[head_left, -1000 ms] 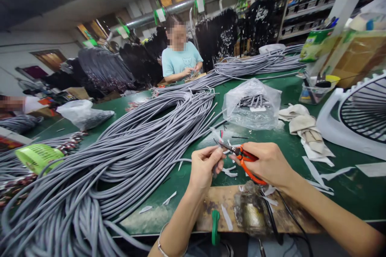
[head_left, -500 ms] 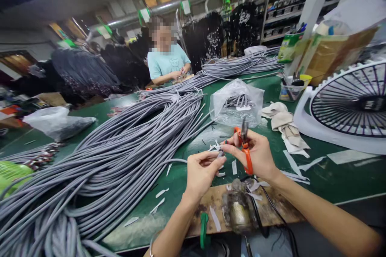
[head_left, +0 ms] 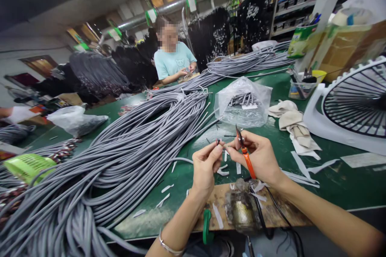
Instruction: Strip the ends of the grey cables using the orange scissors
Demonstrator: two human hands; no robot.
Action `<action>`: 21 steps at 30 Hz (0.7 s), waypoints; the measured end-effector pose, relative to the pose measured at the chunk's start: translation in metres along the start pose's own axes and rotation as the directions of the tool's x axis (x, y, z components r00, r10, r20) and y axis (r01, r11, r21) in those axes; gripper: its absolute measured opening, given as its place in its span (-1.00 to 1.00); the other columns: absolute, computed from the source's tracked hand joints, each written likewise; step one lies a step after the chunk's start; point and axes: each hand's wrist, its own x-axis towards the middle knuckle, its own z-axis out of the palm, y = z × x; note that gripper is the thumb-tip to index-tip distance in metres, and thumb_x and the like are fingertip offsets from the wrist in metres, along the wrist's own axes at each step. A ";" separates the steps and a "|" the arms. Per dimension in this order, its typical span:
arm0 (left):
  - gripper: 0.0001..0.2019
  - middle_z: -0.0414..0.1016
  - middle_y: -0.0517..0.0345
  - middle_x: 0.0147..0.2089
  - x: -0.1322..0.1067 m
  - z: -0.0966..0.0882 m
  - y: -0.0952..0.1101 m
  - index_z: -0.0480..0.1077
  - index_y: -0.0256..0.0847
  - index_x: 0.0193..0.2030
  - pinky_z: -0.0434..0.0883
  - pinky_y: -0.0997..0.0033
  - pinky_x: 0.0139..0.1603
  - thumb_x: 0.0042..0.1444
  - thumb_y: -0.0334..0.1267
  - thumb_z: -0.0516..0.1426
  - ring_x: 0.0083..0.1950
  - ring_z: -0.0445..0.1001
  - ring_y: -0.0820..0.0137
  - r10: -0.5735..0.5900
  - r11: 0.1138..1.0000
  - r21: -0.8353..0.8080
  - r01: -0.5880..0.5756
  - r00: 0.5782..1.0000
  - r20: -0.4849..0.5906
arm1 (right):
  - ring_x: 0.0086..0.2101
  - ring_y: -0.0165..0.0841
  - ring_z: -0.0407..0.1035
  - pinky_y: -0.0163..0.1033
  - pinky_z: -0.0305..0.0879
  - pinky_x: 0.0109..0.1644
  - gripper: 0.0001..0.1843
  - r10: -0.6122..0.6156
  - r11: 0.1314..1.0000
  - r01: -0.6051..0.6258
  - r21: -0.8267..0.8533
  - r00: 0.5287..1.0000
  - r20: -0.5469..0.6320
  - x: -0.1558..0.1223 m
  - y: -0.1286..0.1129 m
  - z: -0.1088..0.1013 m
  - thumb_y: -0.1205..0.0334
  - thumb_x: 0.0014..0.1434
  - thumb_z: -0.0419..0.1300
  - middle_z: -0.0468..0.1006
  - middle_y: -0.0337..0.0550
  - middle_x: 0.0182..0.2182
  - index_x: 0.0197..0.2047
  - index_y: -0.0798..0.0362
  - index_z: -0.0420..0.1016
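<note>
My left hand [head_left: 208,164] is closed on the end of a grey cable [head_left: 181,160], whose length runs back toward the big coil [head_left: 132,144] on the left. Small dark and red wire ends [head_left: 218,142] poke up at its fingertips. In my right hand [head_left: 259,154] sit orange-handled cutting pliers [head_left: 247,160], held against the palm with the jaws pointing up. That hand's thumb and forefinger pinch close to the left fingertips at the wires; the exact contact is too small to make out.
Below the hands lies a wooden board [head_left: 218,196] with a metal device [head_left: 243,211] and a green clamp [head_left: 206,227]. A clear bag [head_left: 241,106] of grey pieces, cloths [head_left: 292,122] and a white fan [head_left: 313,116] stand right. Across the table a co-worker [head_left: 175,62] handles small items.
My left fingers now grip near the tip with dark and red wire ends showing above them. The pliers have turned slightly in my right hand. The whole view has shifted a little.
</note>
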 end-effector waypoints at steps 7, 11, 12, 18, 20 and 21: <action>-0.76 0.43 0.13 -0.57 0.000 -0.003 0.001 0.40 -0.35 -0.47 -0.13 0.68 -0.80 -0.06 -0.16 0.21 -0.79 0.07 0.72 -0.013 0.997 -0.077 0.006 0.997 -0.080 | -0.53 -0.48 0.33 -0.43 0.24 -0.44 -0.74 0.091 0.990 -0.088 0.109 0.996 -0.025 0.002 0.004 0.000 0.40 -0.17 0.30 0.48 -0.27 -0.56 -0.56 0.08 0.24; -0.81 0.41 0.19 -0.54 -0.002 -0.009 0.004 0.35 -0.31 -0.40 -0.02 0.72 -0.74 -0.03 -0.22 0.21 -0.73 0.09 0.73 0.051 0.996 -0.077 -0.045 0.996 0.073 | -0.54 -0.49 0.34 -0.44 0.25 -0.45 -0.74 0.128 0.980 -0.128 0.155 0.992 0.009 0.005 0.004 -0.003 0.34 -0.15 0.32 0.48 -0.29 -0.56 -0.56 0.09 0.26; -0.83 0.41 0.20 -0.51 -0.003 -0.010 0.004 0.35 -0.29 -0.36 0.03 0.72 -0.70 -0.03 -0.25 0.21 -0.69 0.12 0.72 0.066 0.996 -0.064 -0.058 0.990 0.128 | -0.51 -0.48 0.36 -0.43 0.26 -0.43 -0.75 0.127 0.978 -0.127 0.168 0.992 0.011 0.005 0.003 -0.004 0.32 -0.14 0.32 0.50 -0.27 -0.53 -0.55 0.09 0.26; -0.87 0.42 0.20 -0.47 -0.008 -0.013 0.002 0.33 -0.25 -0.26 0.16 0.70 -0.63 0.05 -0.28 0.16 -0.61 0.20 0.66 0.113 0.983 0.117 -0.140 0.970 0.214 | -0.42 -0.40 0.42 -0.36 0.33 -0.31 -0.73 0.078 0.980 -0.065 0.189 0.995 -0.062 0.006 -0.003 -0.007 0.29 -0.15 0.34 0.52 -0.22 -0.48 -0.53 0.08 0.27; -0.82 0.42 0.18 -0.42 -0.009 -0.012 0.002 0.33 -0.24 -0.22 0.21 0.69 -0.60 0.03 -0.27 0.17 -0.56 0.28 0.63 0.147 0.967 0.183 -0.178 0.975 0.169 | -0.50 -0.44 0.38 -0.38 0.31 -0.39 -0.73 0.083 0.989 -0.070 0.130 0.992 -0.099 0.005 -0.002 -0.008 0.30 -0.17 0.35 0.47 -0.26 -0.55 -0.54 0.08 0.27; -0.78 0.42 0.17 -0.38 -0.009 -0.013 0.001 0.33 -0.23 -0.18 0.24 0.68 -0.58 0.02 -0.27 0.18 -0.51 0.33 0.60 0.169 0.954 0.225 -0.198 0.975 0.143 | -0.52 -0.45 0.36 -0.39 0.29 -0.42 -0.73 0.086 0.992 -0.075 0.103 0.991 -0.103 0.005 -0.001 -0.008 0.30 -0.17 0.35 0.45 -0.28 -0.57 -0.54 0.08 0.27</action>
